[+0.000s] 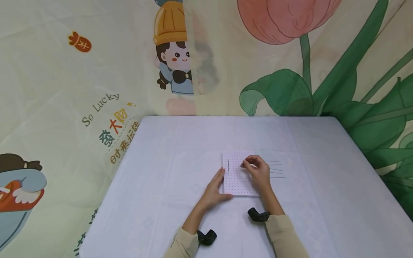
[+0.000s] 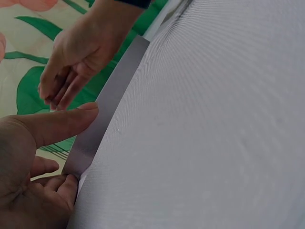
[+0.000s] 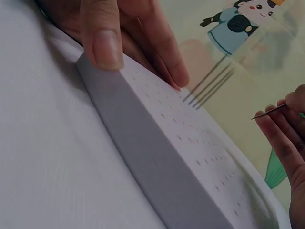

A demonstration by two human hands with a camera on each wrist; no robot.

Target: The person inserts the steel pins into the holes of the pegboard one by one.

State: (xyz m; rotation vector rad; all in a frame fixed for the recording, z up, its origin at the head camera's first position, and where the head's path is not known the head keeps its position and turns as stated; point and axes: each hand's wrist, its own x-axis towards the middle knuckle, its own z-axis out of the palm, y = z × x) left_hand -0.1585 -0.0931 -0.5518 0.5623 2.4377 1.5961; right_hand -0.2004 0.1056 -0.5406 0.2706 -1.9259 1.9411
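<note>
A white board (image 1: 238, 184) with a grid of small holes lies on the table. Several thin dark needles (image 3: 209, 81) stand in a row near its left side. My left hand (image 1: 211, 193) rests around the near-left corner, fingers straight along the left edge and thumb (image 3: 106, 50) against the near side. Above the board, my right hand (image 1: 259, 173) pinches a needle (image 3: 270, 111) between thumb and fingers; its tip appears apart from the board in the right wrist view. The right hand covers part of the board in the head view.
Several loose needles (image 1: 276, 171) lie roughly parallel just right of the board. A white cloth covers the table (image 1: 180, 150). Black wrist cameras (image 1: 207, 237) sit on both wrists. A printed curtain (image 1: 219, 64) hangs behind the table's far edge.
</note>
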